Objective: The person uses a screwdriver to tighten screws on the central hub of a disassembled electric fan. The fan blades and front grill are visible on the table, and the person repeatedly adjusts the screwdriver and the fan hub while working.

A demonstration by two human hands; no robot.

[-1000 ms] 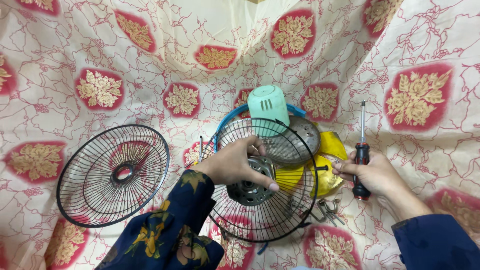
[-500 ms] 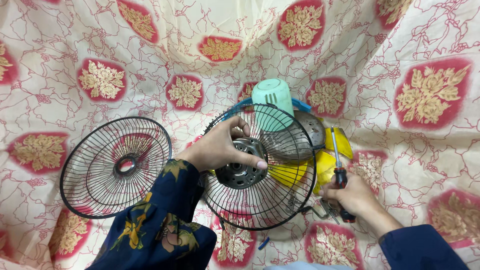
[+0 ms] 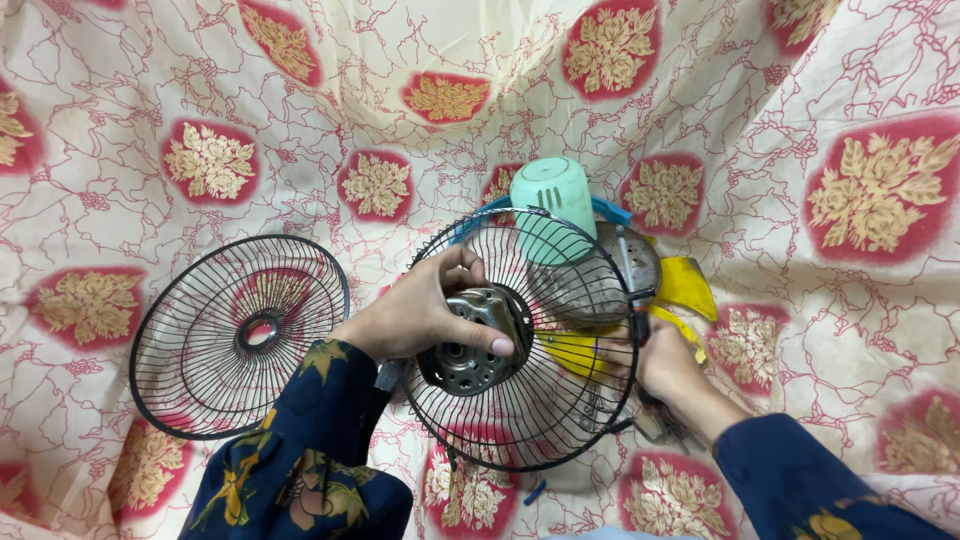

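While the left hand (image 3: 425,315) grips the fan motor (image 3: 472,340), the right hand (image 3: 665,362) clasps a screwdriver (image 3: 637,325)

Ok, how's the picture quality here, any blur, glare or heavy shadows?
Head view: even, soft light, only faint shadows in the folds of the patterned cloth; sharp on the left hand and wire fan guard; a small shine on the metal motor; the right hand sits partly behind the guard's wires; no obvious blur.
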